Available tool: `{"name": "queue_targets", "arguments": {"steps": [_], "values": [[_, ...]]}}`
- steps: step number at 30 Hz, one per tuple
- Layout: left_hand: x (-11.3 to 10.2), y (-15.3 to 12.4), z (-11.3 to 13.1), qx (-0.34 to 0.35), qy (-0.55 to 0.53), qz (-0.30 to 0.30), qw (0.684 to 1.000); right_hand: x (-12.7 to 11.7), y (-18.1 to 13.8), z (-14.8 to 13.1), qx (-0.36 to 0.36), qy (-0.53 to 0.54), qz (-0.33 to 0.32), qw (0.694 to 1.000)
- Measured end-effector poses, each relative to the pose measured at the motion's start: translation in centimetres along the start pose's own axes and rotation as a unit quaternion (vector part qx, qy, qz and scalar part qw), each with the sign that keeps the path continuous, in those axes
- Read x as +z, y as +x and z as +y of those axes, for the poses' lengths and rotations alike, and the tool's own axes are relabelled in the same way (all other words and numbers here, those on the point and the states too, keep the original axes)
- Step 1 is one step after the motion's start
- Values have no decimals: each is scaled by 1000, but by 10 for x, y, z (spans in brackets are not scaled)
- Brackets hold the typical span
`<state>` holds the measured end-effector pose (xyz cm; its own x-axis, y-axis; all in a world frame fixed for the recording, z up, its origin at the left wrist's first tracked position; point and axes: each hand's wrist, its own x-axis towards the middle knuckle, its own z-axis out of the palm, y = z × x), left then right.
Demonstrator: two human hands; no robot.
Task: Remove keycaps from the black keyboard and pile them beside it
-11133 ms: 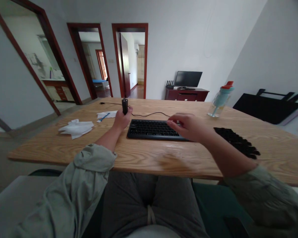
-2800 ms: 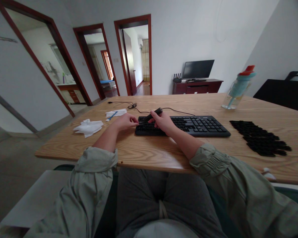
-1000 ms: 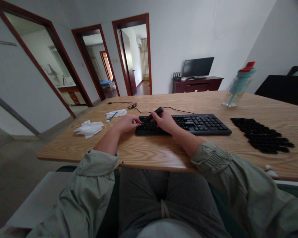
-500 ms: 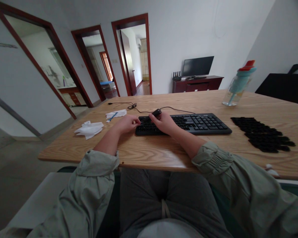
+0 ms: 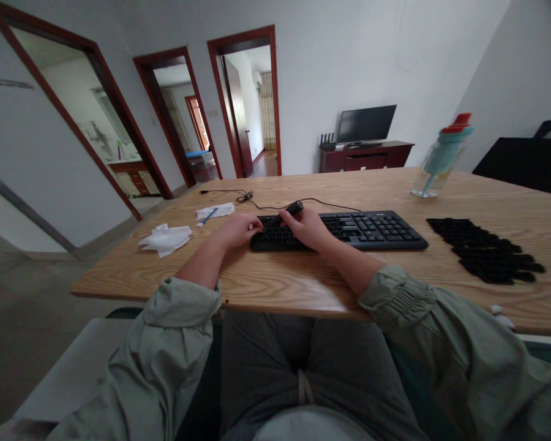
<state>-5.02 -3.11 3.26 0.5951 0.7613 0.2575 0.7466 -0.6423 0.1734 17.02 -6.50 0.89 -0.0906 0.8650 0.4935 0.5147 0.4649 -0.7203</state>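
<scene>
On the table (image 5: 275,288), tissue (image 5: 166,239) lies left of the keyboard (image 5: 374,230), a bottle (image 5: 438,160) behind right

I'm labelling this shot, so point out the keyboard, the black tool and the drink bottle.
Keyboard (image 5: 357,230): head view, on keys right of its middle.
Black tool (image 5: 295,209): head view, on its raised end.
Drink bottle (image 5: 441,158): head view, on its teal upper body.

Red-lidded bottle (image 5: 439,162) — screen (image 5: 366,125) on cabinet (image 5: 366,160)

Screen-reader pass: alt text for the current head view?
A person's right hand holds a black tool over the left part of a keyboard on a wooden table, left hand at the keyboard's left end. A crumpled tissue lies left; a bottle stands right.
</scene>
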Motion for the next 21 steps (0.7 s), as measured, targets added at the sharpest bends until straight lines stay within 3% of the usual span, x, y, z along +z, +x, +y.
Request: {"name": "queue_targets", "arguments": {"steps": [9, 21], "values": [[4, 2, -7, -7, 4, -8, 1000, 4, 6, 1, 35, 26, 3, 999], [0, -2, -2, -6, 27, -11, 1000, 11, 5, -4, -15, -47, 14, 999]]}}
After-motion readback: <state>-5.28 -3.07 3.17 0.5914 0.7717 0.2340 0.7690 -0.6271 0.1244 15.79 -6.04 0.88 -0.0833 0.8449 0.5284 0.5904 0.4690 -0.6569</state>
